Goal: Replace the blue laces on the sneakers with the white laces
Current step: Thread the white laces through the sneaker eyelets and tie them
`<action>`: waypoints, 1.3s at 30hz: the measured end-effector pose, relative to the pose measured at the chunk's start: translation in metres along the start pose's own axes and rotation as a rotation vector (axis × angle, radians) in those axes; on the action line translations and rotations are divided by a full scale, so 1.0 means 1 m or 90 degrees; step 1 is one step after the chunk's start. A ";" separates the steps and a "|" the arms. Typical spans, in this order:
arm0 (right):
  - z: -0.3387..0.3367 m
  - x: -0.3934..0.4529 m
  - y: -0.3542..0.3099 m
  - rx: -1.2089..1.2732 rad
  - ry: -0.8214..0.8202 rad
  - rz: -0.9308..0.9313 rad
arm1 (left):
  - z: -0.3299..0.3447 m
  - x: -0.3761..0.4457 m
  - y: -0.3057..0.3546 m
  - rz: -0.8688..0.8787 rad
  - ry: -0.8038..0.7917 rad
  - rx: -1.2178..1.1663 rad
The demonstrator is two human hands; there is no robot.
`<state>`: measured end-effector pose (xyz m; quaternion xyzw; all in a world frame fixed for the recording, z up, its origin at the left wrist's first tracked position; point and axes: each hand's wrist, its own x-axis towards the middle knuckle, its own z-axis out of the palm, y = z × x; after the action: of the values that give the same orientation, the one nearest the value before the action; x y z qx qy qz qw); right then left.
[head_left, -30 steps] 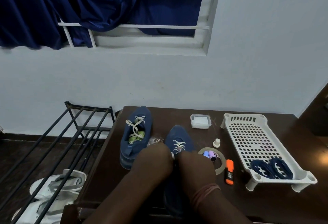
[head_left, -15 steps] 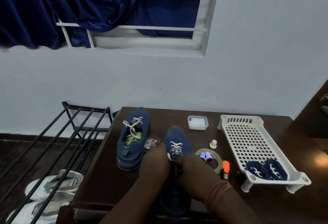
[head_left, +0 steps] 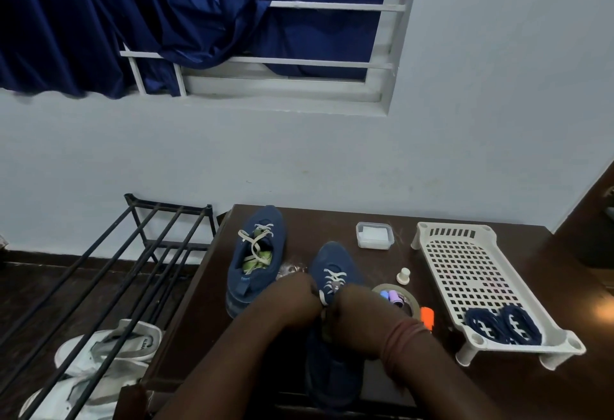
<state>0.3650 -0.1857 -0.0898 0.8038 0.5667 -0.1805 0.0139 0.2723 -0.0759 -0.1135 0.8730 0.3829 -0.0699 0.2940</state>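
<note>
Both hands are seen from behind, knuckles toward the camera, held close together over the near blue sneaker [head_left: 332, 273] at the front of the dark brown surface [head_left: 498, 383]. A strand of white lace [head_left: 324, 296] runs between the left hand [head_left: 295, 300] and the right hand [head_left: 358, 315], and each hand's fingers appear curled on it — the fingertips themselves are hidden. White lacing is already crossed over the near sneaker's forward eyelets. A second blue sneaker [head_left: 255, 256] stands just to the left and farther back, loosely threaded with white lace, its green insole showing. To the right, a white perforated tray [head_left: 465, 260] is set on short legs, and two coiled blue laces [head_left: 503, 325] are laid at its near end. Between tray and sneaker a roll of tape [head_left: 410, 300], an orange marker [head_left: 427, 316], a small white knob [head_left: 403, 276] and a lidded clear box [head_left: 374, 235] are placed. A black metal rack [head_left: 133, 263] is seen at left — white shoes [head_left: 109, 353] lie beneath its bars.
</note>
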 end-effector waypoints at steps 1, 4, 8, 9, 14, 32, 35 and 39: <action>-0.006 0.001 0.005 0.042 0.027 0.025 | -0.003 -0.003 -0.001 -0.014 0.013 -0.048; -0.010 0.003 0.018 0.084 0.099 0.114 | -0.018 -0.007 -0.007 -0.066 0.190 -0.169; 0.010 0.018 0.011 0.018 -0.002 0.168 | -0.036 -0.009 -0.029 -0.120 0.552 -0.063; 0.013 0.023 0.009 0.030 -0.013 0.169 | -0.037 -0.006 -0.039 -0.168 0.544 -0.040; 0.010 0.038 0.001 0.145 0.104 0.225 | -0.034 0.000 -0.070 -0.238 0.309 -0.059; 0.039 0.047 -0.040 0.519 0.145 0.277 | -0.012 -0.044 -0.055 -0.311 0.148 -0.161; 0.060 0.059 -0.036 0.543 0.135 0.289 | -0.010 -0.039 -0.053 -0.361 0.129 -0.171; 0.074 0.081 -0.025 0.497 0.083 0.325 | 0.006 -0.029 -0.068 -0.373 0.147 -0.170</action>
<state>0.3449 -0.1203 -0.1794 0.8720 0.2405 -0.3205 -0.2812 0.2048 -0.0610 -0.1399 0.6820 0.6537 -0.0015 0.3280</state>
